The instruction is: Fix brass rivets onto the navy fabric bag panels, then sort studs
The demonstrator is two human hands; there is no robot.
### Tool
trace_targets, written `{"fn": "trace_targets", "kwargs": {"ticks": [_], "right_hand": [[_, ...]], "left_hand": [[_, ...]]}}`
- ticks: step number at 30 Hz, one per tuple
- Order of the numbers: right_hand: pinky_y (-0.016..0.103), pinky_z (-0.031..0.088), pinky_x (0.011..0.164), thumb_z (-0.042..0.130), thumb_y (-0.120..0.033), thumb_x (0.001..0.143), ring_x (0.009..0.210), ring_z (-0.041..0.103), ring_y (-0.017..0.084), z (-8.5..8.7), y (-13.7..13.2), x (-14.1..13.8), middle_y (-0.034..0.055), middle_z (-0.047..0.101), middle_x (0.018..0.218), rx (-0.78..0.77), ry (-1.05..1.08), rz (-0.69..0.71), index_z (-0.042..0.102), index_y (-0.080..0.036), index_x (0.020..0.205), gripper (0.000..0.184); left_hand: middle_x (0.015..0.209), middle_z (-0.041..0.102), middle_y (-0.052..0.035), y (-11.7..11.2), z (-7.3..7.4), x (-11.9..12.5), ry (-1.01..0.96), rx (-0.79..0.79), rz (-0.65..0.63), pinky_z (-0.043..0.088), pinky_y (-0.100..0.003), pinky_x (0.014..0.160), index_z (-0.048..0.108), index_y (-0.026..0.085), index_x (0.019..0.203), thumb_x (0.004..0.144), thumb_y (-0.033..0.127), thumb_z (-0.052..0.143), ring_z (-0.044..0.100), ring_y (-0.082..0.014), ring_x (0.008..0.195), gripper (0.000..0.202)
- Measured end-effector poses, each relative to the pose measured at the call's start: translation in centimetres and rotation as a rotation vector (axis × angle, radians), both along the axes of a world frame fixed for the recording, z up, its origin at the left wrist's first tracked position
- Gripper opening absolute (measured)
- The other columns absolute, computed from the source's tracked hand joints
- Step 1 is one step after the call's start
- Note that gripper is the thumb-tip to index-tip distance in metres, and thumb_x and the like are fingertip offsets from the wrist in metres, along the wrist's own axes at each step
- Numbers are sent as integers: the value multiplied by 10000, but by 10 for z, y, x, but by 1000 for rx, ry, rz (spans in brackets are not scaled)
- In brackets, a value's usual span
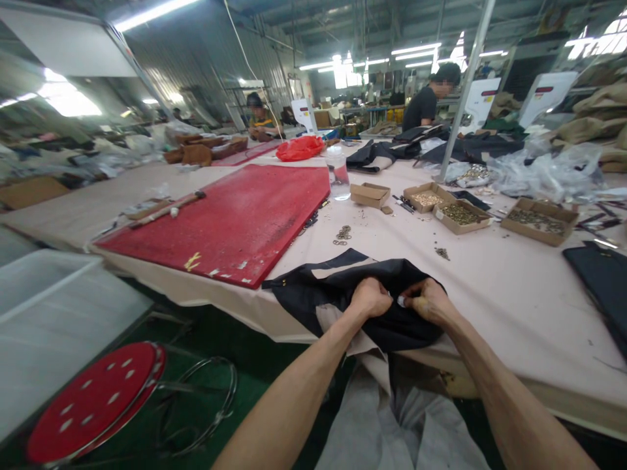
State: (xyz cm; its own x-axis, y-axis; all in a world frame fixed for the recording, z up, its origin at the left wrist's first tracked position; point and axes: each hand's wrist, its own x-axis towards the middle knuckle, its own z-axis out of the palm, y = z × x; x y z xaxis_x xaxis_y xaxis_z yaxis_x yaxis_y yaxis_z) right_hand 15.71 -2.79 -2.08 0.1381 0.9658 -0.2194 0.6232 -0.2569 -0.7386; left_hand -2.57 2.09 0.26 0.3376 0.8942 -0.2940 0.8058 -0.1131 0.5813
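Note:
A black fabric piece [313, 294] lies over the near edge of the pale pink table [514, 294]. My left hand [369, 298] is closed in a fist, gripping the fabric. My right hand [425, 301] sits right beside it, fingers pinched on the same fabric, with a small pale object showing at the fingertips that I cannot make out. The two hands almost touch. Part of the fabric hangs down toward my lap.
A red board [230, 222] covers the table to the left, with a tool [166, 210] on it. Open cardboard boxes of small metal parts [460, 215] [539, 222], loose rings [343, 233] and a plastic bottle [337, 173] stand behind. A red stool [93, 398] is at lower left. Other people work far back.

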Motion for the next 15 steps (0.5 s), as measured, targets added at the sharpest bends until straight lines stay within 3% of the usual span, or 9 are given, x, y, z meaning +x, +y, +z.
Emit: {"fn": "trace_targets", "kwargs": {"ticks": [4, 9, 15], "right_hand": [[254, 432, 554, 713, -213, 624, 612, 629, 172, 7, 7, -3, 16, 718, 666, -82, 55, -27, 804, -196, 788, 188], [255, 401, 441, 680, -203, 616, 416, 540, 141, 13, 13, -4, 15, 657, 564, -175, 109, -8, 783, -176, 752, 173], [259, 390, 449, 688, -201, 624, 415, 567, 167, 7, 20, -4, 24, 610, 477, -188, 24, -1, 782, -183, 730, 143]], "left_hand": [[736, 705, -121, 4, 10, 9, 98, 33, 74, 472, -287, 604, 740, 121, 791, 648, 209, 738, 679, -261, 755, 168], [741, 693, -120, 11, 16, 15, 121, -13, 62, 491, -286, 669, 722, 128, 833, 640, 225, 773, 685, -281, 837, 222], [676, 662, -66, 19, 19, 16, 211, -317, -47, 506, -306, 696, 682, 188, 783, 718, 366, 754, 656, -249, 810, 202]]}}
